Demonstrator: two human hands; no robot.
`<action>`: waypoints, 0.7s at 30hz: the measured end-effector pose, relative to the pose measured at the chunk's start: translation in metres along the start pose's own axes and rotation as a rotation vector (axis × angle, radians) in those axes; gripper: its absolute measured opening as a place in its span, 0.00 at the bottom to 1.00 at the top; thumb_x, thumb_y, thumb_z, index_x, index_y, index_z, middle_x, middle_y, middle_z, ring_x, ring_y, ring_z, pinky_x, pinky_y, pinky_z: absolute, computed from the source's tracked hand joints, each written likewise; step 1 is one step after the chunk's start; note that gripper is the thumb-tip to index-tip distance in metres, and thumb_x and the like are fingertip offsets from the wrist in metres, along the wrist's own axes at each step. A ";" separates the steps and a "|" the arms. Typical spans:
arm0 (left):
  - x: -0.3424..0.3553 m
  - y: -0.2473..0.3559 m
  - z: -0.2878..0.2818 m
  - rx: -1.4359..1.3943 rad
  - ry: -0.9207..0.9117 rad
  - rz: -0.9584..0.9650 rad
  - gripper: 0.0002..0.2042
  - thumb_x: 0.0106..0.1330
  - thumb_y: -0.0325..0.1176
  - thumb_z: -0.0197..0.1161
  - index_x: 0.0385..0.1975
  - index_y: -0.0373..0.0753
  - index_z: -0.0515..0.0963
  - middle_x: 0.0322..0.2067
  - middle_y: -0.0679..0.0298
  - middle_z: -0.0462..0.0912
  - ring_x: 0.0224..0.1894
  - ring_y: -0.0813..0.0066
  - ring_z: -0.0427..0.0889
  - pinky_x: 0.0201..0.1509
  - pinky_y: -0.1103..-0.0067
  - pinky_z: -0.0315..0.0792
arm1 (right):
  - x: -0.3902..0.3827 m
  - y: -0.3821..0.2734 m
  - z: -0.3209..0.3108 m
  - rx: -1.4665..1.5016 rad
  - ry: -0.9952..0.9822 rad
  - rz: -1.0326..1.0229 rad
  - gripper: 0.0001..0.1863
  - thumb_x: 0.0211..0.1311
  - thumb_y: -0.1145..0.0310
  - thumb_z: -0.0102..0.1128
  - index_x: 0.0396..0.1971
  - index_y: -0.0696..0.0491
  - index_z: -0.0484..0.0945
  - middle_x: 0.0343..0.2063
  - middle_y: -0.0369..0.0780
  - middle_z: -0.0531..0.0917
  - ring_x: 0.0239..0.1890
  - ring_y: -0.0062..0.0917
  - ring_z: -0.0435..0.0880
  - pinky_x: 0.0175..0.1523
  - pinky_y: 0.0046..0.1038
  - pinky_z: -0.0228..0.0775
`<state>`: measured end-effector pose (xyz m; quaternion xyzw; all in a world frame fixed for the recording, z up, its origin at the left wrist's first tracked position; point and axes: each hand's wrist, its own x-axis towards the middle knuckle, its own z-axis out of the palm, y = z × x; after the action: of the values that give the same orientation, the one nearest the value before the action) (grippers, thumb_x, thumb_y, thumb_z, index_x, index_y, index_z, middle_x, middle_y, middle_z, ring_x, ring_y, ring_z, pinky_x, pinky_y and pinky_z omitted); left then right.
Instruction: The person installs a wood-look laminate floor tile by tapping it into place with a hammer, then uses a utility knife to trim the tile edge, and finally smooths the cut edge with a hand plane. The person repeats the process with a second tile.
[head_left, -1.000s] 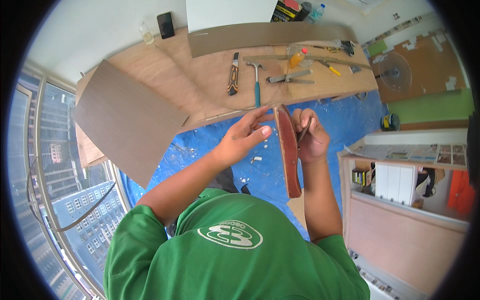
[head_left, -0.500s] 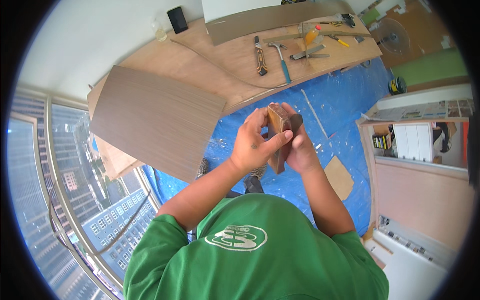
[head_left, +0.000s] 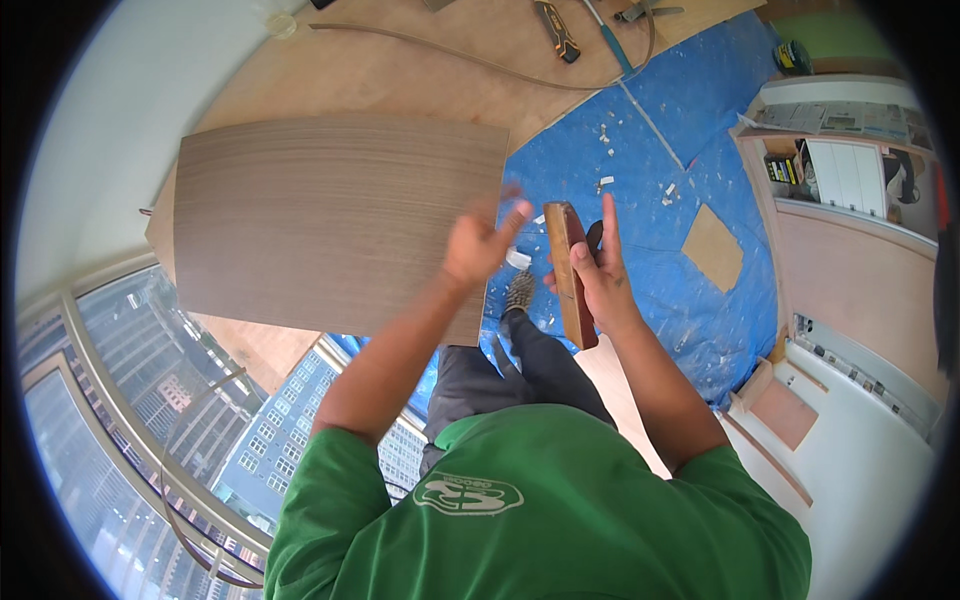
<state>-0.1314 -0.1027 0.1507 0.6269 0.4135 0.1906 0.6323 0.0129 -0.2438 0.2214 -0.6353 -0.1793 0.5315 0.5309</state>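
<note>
In my right hand (head_left: 607,287) is a wooden sanding block (head_left: 566,265), held nearly upright, with a reddish-brown face toward the palm. My thumb presses on it while one finger points up and away; a dark strap-like piece shows beside that finger. My left hand (head_left: 476,246) is off the block, over the right end of a wood-grain panel (head_left: 330,225). Its fingers are blurred, but the thumb stands apart and nothing shows in the grasp. The panel lies flat on the plywood worktop (head_left: 400,85), its right end beyond the worktop's edge.
A utility knife (head_left: 557,30), a hammer (head_left: 608,42) and a long thin strip (head_left: 440,58) lie on the worktop. Blue sheeting (head_left: 650,130) with scraps covers the floor, a tan offcut (head_left: 713,248) on it. Windows (head_left: 170,350) are at left, a cabinet (head_left: 850,240) at right.
My left hand has let go of the sanding block and moved left toward the panel. The right hand keeps the block, now lower in view. My view has shifted toward the panel.
</note>
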 end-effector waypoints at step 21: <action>0.187 -0.089 -0.035 0.777 0.192 0.575 0.07 0.60 0.37 0.68 0.27 0.42 0.87 0.35 0.65 0.83 0.46 0.60 0.77 0.53 0.65 0.69 | 0.087 0.152 0.032 0.916 0.189 0.383 0.34 0.70 0.31 0.51 0.51 0.50 0.76 0.38 0.40 0.83 0.44 0.31 0.83 0.51 0.38 0.77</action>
<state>-0.0734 0.0489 0.0178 0.8847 0.3206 0.2458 0.2324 -0.0339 -0.2156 0.0516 -0.4038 0.2409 0.5834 0.6622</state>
